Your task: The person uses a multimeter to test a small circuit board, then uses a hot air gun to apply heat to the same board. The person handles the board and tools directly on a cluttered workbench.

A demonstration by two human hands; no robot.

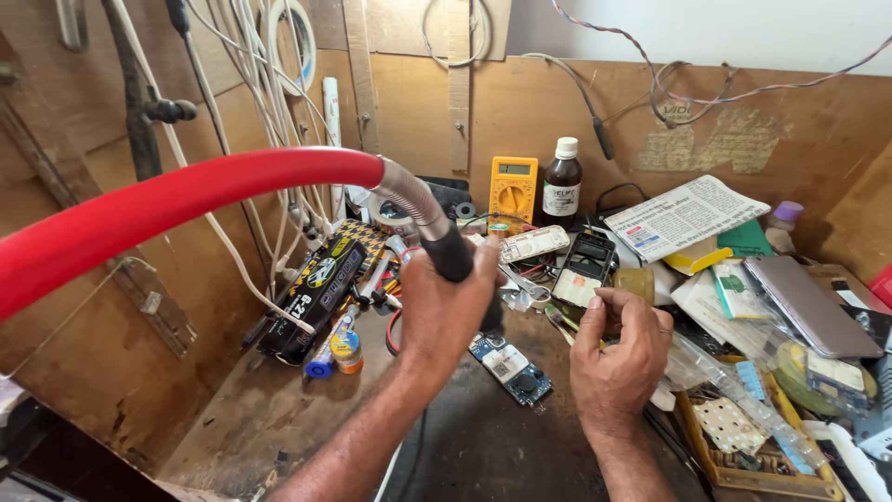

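Hands work over a cluttered wooden bench (279, 409). The left hand (444, 311) is wrapped tight around the black handle (452, 256) of a hot-air tool, whose metal neck joins a thick red hose (177, 200) that arcs off to the left edge of the view. The right hand (618, 353) sits just beside it, thumb and fingers pinched narrowly on something small that I cannot make out. Between and just below the two hands a small blue circuit board (511, 367) lies flat on the dark bench top. Behind them stand a yellow meter (513, 191) and a brown bottle (562, 181) against the back wall. A silver phone (808, 302) lies well off to the right, among papers.
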